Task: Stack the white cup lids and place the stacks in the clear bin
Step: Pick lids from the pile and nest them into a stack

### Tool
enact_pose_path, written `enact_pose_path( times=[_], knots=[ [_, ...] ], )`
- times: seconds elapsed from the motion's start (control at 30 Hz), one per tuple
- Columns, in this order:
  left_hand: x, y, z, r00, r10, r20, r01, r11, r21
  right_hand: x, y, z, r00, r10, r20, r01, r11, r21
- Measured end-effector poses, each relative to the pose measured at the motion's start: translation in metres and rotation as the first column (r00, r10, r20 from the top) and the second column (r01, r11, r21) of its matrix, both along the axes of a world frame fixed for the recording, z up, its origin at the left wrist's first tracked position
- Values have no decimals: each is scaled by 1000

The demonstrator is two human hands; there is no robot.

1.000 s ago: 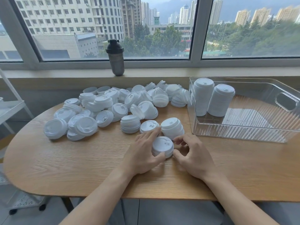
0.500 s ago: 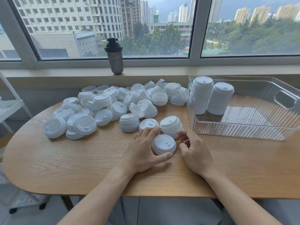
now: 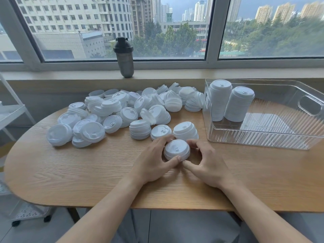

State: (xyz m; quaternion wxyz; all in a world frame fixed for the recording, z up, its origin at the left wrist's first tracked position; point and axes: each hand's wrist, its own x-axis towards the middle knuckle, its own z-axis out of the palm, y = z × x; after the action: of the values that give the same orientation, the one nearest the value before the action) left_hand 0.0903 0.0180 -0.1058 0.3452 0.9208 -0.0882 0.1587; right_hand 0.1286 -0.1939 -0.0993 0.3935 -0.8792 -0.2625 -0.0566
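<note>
A loose heap of white plastic lids (image 3: 122, 113) covers the far left of the wood-grain surface (image 3: 70, 172). Near centre, the left hand (image 3: 154, 162) and right hand (image 3: 206, 163) cup a short round stack (image 3: 176, 151) between curled fingers. Far right, the ribbed clear bin (image 3: 263, 135) holds two tall stacks (image 3: 229, 102).

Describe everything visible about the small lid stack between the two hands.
The small lid stack is a few white, plastic-looking cup lids nested dome-up, with a small sip tab on top. It sits upright on the wooden table, just in front of the loose lids. The left hand and right hand cup its sides, fingers curled round it.
</note>
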Motion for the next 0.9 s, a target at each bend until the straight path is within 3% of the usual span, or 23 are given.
enact_pose_path(
  times=[0.17,0.43,0.63,0.9],
  knots=[
    [-1,2,3,1000,26,-16,-28,990,-137,2,2,-2,999,40,34,-39,999,-21],
    [-3,1,4,1000,2,-19,-4,991,-134,2,1,-4,999,14,43,-13,1000,-17],
    [-3,7,4,997,82,14,-76,967,-243,2,-2,-5,997,-26,69,27,1000,-14],
    [-16,26,3,996,80,-49,-85,989,-118,-4,-15,-7,984,-136,113,144,988,-60]
  ],
)
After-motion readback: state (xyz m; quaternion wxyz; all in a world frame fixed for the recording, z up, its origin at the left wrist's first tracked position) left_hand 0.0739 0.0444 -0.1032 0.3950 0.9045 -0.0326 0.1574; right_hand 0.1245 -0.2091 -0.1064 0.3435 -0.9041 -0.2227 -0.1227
